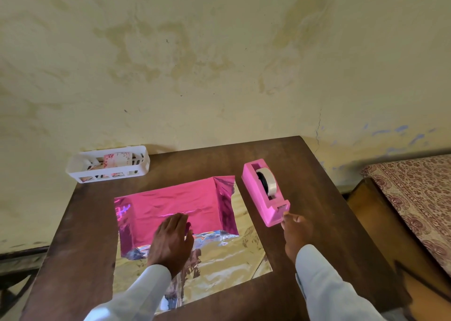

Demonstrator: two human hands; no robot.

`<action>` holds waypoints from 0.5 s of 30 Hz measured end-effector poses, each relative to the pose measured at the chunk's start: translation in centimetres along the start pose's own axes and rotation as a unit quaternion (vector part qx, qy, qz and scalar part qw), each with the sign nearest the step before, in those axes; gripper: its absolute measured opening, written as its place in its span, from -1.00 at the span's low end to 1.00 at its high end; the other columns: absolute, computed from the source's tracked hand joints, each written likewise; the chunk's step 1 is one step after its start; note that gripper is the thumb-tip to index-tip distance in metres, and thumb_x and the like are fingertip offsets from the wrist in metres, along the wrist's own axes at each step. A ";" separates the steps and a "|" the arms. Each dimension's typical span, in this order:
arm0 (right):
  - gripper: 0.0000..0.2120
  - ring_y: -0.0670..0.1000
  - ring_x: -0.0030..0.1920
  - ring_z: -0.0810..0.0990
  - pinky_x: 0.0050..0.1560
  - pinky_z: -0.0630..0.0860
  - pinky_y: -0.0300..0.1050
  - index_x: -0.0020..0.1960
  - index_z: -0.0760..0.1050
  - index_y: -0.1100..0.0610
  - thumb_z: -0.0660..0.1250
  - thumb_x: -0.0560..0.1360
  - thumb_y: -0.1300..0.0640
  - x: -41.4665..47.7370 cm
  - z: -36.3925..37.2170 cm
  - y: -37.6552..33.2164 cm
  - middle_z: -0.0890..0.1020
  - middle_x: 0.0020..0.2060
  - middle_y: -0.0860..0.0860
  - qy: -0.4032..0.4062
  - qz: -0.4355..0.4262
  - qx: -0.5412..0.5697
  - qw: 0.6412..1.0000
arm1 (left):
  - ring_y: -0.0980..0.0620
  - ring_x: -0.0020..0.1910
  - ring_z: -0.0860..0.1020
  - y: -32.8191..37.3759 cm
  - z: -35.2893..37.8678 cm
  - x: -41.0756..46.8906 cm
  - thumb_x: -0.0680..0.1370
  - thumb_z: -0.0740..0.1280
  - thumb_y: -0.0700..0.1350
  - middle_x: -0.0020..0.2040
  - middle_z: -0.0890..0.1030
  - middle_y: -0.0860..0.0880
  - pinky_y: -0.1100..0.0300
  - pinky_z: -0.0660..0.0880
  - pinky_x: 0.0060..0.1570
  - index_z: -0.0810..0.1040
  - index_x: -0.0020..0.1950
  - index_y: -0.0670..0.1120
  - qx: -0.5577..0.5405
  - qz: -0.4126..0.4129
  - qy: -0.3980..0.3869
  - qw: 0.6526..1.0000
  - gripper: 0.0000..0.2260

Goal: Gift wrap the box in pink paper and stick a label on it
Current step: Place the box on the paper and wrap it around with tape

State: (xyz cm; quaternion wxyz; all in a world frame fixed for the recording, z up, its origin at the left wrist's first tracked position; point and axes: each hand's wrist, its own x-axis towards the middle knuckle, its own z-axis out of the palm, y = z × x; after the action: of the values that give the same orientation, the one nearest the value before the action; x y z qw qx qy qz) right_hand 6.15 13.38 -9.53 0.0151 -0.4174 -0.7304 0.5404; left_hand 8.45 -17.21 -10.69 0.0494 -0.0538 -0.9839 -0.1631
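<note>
Worktop (305,174) carries pink paper (175,203) folded over the hidden box. Tape dispenser (258,198) stands just right of the paper, white basket (107,165) beyond its far-left corner. Left grip (170,240), fingers straight, presses flat on the paper. Right grip (296,232) touches the dispenser's cutter end; whether it holds anything cannot be told.

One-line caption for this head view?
Left hand presses folded pink foil paper; right hand touches the cutter end of the pink tape dispenser on a wooden table.

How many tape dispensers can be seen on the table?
1. The pink tape dispenser stands on the table's right side, beside the pink paper, with the right hand at its cutter end. The white basket may hide more tape.
</note>
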 end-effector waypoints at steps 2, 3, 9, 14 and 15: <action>-0.76 0.05 -0.09 0.55 -0.09 0.48 -0.10 0.17 0.52 0.21 0.28 0.63 0.05 -0.1 0.2 -0.2 0.58 -0.06 0.08 0.004 -0.001 -0.007 1.000 | -0.06 -0.02 0.55 -0.1 -0.1 0.0 0.55 0.25 -0.05 0.03 0.60 -0.02 0.04 0.54 -0.01 0.55 0.15 -0.10 0.001 -0.002 0.004 1.000 -0.76; -0.75 0.05 -0.09 0.55 -0.08 0.48 -0.09 0.18 0.52 0.22 0.27 0.64 0.05 0.0 0.3 -0.2 0.57 -0.06 0.09 0.006 -0.003 -0.013 1.000 | -0.06 -0.02 0.54 -0.3 0.2 0.0 0.55 0.29 -0.07 0.02 0.59 -0.02 0.04 0.54 -0.01 0.55 0.15 -0.09 0.000 0.001 0.010 1.000 -0.79; -0.74 0.07 -0.10 0.55 -0.07 0.51 -0.07 0.19 0.51 0.22 0.27 0.64 0.05 -0.1 0.4 -0.3 0.57 -0.07 0.11 0.010 0.002 -0.023 1.000 | -0.08 0.01 0.56 -0.1 -0.1 -0.2 0.54 0.21 -0.03 0.05 0.60 -0.04 0.01 0.56 0.01 0.55 0.19 -0.11 -0.007 -0.004 0.009 1.000 -0.70; -0.75 0.07 -0.13 0.55 -0.12 0.49 -0.07 0.18 0.51 0.23 0.25 0.64 0.06 -0.5 0.7 -0.7 0.57 -0.07 0.13 0.017 0.005 -0.021 1.000 | -0.14 0.05 0.58 -0.4 -0.5 -0.9 0.54 0.11 0.02 0.07 0.62 -0.09 -0.03 0.56 0.06 0.57 0.22 -0.14 -0.008 -0.011 0.018 1.000 -0.60; -0.74 0.09 -0.14 0.55 -0.13 0.49 -0.06 0.19 0.51 0.24 0.25 0.65 0.07 -0.6 0.7 -0.8 0.57 -0.07 0.15 0.015 0.008 -0.022 1.000 | -0.15 0.07 0.58 -0.6 -0.4 -1.1 0.54 0.11 0.03 0.08 0.63 -0.10 -0.04 0.56 0.08 0.57 0.22 -0.14 -0.005 -0.020 0.016 1.000 -0.59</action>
State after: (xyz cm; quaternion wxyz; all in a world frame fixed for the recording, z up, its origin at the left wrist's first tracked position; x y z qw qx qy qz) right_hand 5.69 12.43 -8.90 0.0128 -0.4317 -0.7385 0.5179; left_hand 9.47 -18.03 -10.66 0.0613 -0.0315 -0.9830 -0.1702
